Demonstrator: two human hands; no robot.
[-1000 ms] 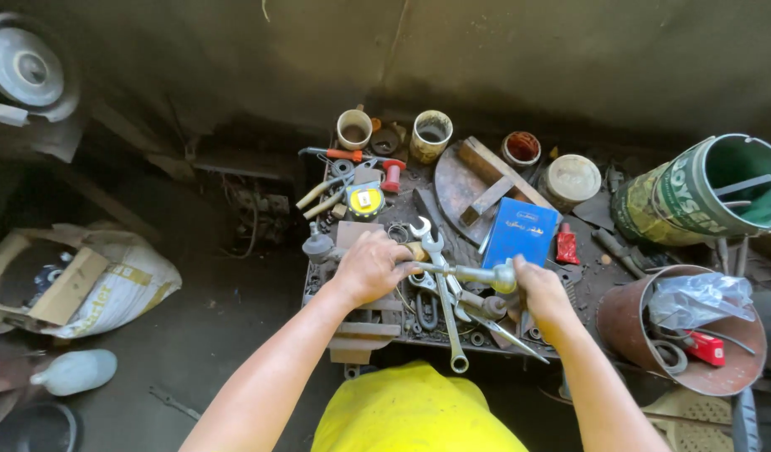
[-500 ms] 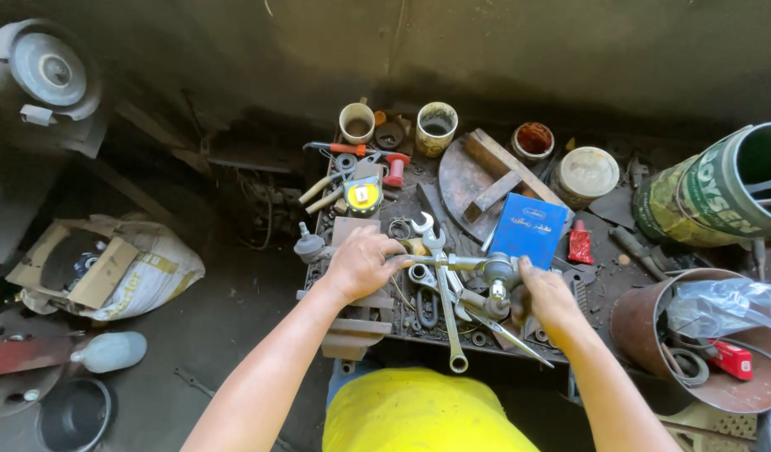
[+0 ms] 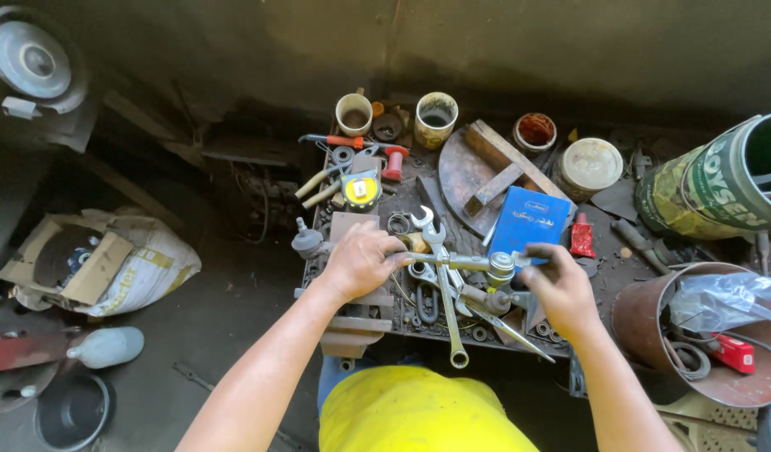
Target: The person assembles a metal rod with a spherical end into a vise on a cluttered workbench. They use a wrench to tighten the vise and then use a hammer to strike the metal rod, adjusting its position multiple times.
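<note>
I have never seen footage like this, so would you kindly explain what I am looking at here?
There is no machine here: a person wears a camera on the head, so the single picture looks down over their own two bare arms. The left hand and the right hand each grip one end of a metal rod with a joint, holding it above a cluttered metal workbench. On the bench lie spanners, a yellow tape measure, a blue box, a small red tube, two mugs and a wooden block. To the right stand a green tin and a rusty bucket.
</note>
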